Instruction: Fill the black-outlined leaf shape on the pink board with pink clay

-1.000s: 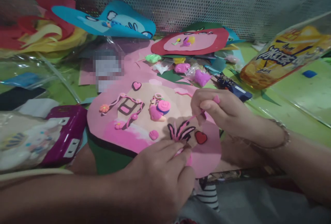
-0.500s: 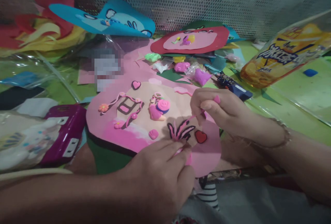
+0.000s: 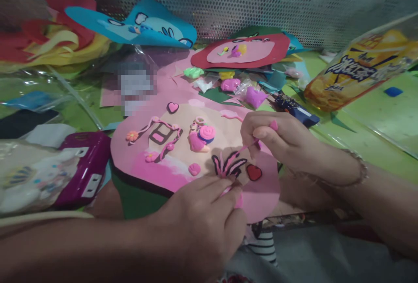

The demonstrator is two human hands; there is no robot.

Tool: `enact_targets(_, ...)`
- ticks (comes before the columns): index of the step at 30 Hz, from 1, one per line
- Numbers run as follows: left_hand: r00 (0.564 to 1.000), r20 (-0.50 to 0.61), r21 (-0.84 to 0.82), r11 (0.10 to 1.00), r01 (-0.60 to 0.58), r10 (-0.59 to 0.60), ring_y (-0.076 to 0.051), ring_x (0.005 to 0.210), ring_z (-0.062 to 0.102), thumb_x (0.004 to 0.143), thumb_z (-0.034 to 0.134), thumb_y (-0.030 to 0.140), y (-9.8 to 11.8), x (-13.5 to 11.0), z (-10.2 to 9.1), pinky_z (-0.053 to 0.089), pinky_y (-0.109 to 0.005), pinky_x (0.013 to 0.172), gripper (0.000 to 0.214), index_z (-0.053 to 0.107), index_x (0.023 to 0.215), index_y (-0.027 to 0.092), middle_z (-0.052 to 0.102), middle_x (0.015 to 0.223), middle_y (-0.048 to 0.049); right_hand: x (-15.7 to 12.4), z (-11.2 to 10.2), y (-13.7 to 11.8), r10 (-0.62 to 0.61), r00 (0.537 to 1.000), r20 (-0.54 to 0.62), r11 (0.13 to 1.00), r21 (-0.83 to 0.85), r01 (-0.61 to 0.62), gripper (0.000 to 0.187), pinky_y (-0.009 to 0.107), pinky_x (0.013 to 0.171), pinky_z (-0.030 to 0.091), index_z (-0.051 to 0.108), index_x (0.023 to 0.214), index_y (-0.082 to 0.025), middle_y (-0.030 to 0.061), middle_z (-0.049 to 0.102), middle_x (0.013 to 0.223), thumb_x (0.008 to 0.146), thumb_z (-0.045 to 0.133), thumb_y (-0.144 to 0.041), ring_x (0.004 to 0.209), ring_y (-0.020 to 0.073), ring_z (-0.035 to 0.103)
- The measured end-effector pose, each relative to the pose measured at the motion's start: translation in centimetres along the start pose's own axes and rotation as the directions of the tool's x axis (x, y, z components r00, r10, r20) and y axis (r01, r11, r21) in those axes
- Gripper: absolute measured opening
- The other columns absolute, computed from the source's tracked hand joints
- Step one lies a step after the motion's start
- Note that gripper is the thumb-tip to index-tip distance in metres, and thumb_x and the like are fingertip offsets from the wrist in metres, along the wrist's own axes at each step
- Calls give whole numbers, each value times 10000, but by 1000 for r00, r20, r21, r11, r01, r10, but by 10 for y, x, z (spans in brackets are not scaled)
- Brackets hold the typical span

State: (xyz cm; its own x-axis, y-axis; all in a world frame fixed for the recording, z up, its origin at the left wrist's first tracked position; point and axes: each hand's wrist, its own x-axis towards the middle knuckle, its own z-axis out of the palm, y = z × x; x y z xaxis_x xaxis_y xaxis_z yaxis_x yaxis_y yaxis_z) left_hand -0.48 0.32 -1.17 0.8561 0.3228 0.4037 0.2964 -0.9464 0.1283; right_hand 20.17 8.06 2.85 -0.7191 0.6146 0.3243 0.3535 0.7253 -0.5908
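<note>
My right hand (image 3: 277,143) is closed round a slim pink clay modelling tool (image 3: 274,125). The tool's thin end points down-left to the tip of a pink and black leafy plant shape (image 3: 229,163). My left hand (image 3: 205,217) lies with its fingers stretched over the pink paper picture (image 3: 261,204), covering the plant's base. Some pink shows around those fingertips; what lies beneath is hidden. On the picture are a pink clay snail (image 3: 197,140) with a spiral shell, a red heart (image 3: 254,172), a small pink shell (image 3: 194,169) and a clay-edged window shape (image 3: 162,134).
A drink bottle (image 3: 362,65) leans at the right. Behind the picture are lumps of wrapped clay (image 3: 255,96), a red paper picture (image 3: 202,58) and a blue one (image 3: 98,21). A purple case (image 3: 88,161) lies left. Perforated metal (image 3: 261,0) rises at the back.
Both hands keep almost the same places. The tool's thin end has shifted very slightly towards the leaf tip, and the whole view has moved a little.
</note>
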Motion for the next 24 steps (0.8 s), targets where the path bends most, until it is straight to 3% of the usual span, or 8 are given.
enact_targets(8, 1000, 20, -9, 1000, -2, 2, -294, 1012, 621, 857, 404, 122, 1, -2, 0, 479, -451, 935, 251, 632, 919, 39, 665, 1019, -210, -2, -1, -3, -19, 999, -51, 1000, -23, 18, 452, 234, 630, 401, 499, 729, -173, 13, 519, 693, 998, 225, -411, 643, 102, 484)
enact_targets(14, 1000, 9, -2, 1000, 7, -7, -299, 997, 626, 851, 401, 106, 2, -1, -2, 503, -447, 896, 253, 637, 911, 38, 667, 1016, -209, -2, -5, -3, -85, 990, -115, 982, -177, 63, 377, 298, 725, 427, 515, 779, -181, 56, 566, 795, 999, 249, -331, 756, 148, 530)
enact_targets(19, 1000, 7, -14, 1000, -9, 9, -305, 967, 634, 849, 393, 117, 1, 0, -2, 505, -462, 877, 255, 635, 883, 42, 671, 968, -206, -1, -5, -3, -151, 988, -43, 958, -254, 135, 266, 319, 788, 446, 526, 800, -169, 96, 600, 885, 969, 323, -200, 867, 173, 556)
enact_targets(24, 1000, -3, 10, 1000, -20, 20, -302, 964, 633, 849, 395, 131, -2, -1, 1, 486, -483, 906, 254, 631, 885, 43, 671, 963, -206, -3, -6, -4, -119, 991, 61, 948, -289, 131, 318, 281, 645, 426, 495, 728, -163, 71, 548, 739, 978, 313, -241, 689, 144, 512)
